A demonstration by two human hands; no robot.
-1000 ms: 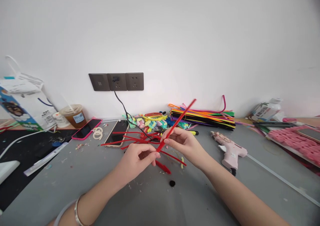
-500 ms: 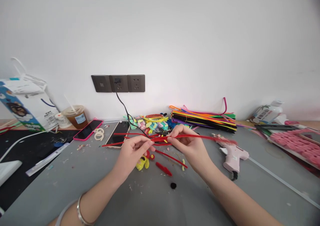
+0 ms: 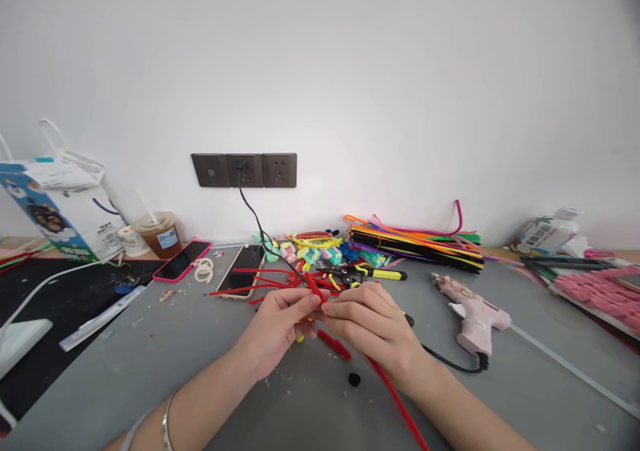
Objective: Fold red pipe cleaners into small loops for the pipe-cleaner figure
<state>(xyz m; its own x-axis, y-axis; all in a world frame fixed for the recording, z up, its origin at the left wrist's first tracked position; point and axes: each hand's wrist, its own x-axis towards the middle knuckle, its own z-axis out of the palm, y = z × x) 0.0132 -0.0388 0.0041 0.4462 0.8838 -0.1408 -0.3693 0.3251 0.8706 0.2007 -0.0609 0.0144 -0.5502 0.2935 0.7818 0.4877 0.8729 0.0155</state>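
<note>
Between my two hands is a red pipe cleaner (image 3: 397,398), its long end running down and to the right beneath my right hand. My left hand (image 3: 283,321) pinches it between thumb and forefinger, where a short red bit sticks up. My right hand (image 3: 375,324) is closed on it close to the left fingertips. Just below my fingers lie a short red piece (image 3: 334,344) and a black pompom (image 3: 354,379). More red pipe cleaners (image 3: 235,289) are spread behind my left hand, and yellow-handled pliers (image 3: 383,274) lie behind my right hand.
Bundled coloured pipe cleaners (image 3: 415,241) lie against the wall. A pink glue gun (image 3: 475,314) with its cord rests at the right. Towards the left are a pink-cased phone (image 3: 183,262), a drink cup (image 3: 160,234) and a carton (image 3: 60,204). A white phone (image 3: 243,271) lies behind my hands.
My right hand has turned over and closed in beside the left. The pipe cleaner's long end, which stretched out to the right, now slants down towards me. The view has shifted slightly.
</note>
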